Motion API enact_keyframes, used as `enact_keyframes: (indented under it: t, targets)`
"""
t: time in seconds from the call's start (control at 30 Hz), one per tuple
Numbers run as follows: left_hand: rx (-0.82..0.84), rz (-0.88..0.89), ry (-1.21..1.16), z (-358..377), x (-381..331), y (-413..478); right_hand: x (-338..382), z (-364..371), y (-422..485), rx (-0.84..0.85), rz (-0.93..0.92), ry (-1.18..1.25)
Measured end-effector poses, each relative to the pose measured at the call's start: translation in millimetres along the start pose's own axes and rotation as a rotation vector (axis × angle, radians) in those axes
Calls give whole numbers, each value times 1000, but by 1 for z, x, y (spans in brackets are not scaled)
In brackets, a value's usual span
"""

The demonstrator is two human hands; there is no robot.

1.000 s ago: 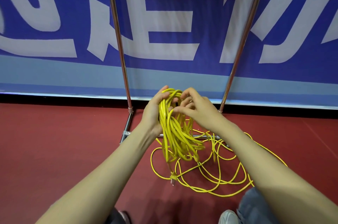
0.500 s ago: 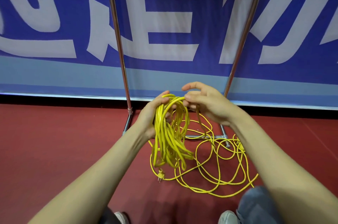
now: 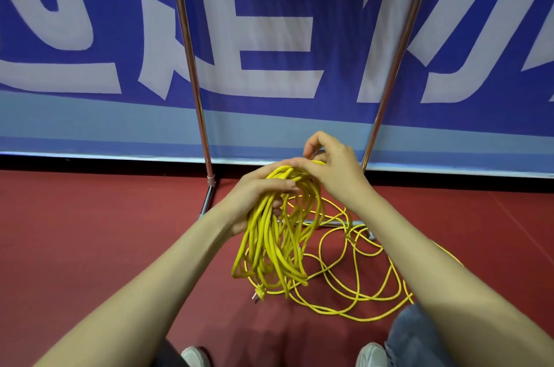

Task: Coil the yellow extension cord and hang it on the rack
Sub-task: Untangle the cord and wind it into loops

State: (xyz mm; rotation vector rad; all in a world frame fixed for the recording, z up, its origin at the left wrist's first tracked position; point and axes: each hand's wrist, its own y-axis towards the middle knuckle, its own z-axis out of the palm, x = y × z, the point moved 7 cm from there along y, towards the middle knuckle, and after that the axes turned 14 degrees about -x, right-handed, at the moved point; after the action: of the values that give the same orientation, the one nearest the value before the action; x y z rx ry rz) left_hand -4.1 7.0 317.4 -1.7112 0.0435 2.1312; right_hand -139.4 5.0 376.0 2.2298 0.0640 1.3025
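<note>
Left hand (image 3: 257,195) grips cord (image 3: 274,243) bundle, right hand (image 3: 332,170) pinches its top. Risk: loose loops (image 3: 362,319) at rack (image 3: 192,67) foot snag, knot.

I can read nothing whole here: the big white strokes on the blue banner (image 3: 269,22) before me are cropped and illegible.
</note>
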Motion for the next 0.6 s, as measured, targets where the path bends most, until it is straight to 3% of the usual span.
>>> enact_keyframes:
  t: [0.23, 0.37, 0.47, 0.53, 0.6]
  targets:
    - [-79, 77, 62, -9, -3, -2, 1, 10, -6, 37, -26, 5]
    - [-108, 45, -64, -21, -15, 2, -3, 12, -9, 232, -17, 7]
    - [-108, 51, -112, -31, -24, 5, -17, 13, -11, 368, -65, -239]
    - [-128, 63, -123, -38, -27, 6, -37, 19, -22, 573, -30, -387]
    - [-145, 69, -116, -45, -28, 8, -47, 15, -24, 629, 44, -283]
